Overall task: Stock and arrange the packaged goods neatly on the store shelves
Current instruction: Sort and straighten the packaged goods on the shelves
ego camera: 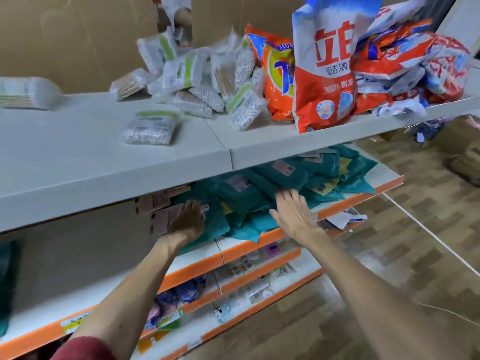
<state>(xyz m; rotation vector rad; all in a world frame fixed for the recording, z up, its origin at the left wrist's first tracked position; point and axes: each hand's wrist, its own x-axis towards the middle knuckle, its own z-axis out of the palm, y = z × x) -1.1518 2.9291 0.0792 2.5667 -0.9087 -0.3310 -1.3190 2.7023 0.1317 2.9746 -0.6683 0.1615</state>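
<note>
Teal packets [259, 187], flat, heaped, overlapping untidily

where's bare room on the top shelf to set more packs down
Top shelf: bare stretch on the left, between the wrapped stack at the edge and the lone swab pack, plus the front strip. Crowded behind with the swab pile and right with detergent bags.
</note>
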